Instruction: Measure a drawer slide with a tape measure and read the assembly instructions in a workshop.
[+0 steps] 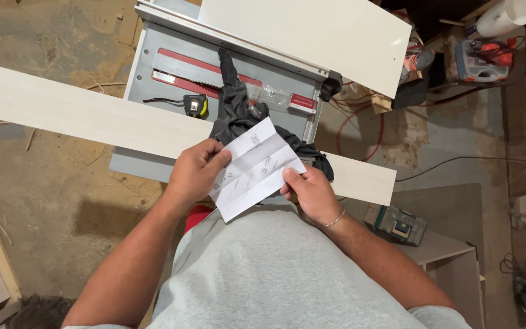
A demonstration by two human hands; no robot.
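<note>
A creased white sheet of paper [255, 169] with small sketches and writing is held in front of my body by both hands. My left hand [194, 172] grips its left edge, thumb on top. My right hand [311, 192], with a thin chain bracelet at the wrist, pinches its right lower edge. Below the paper a long pale board [68, 113] lies across a grey table saw [171, 73]. A dark cloth [238, 109] lies on the saw just beyond the paper.
A yellow tape measure [197, 106] sits on the saw top. A large white panel [312, 33] rests at the saw's far side. A green power tool [397, 224] lies on a low cabinet at right. Cables and sawdust cover the floor.
</note>
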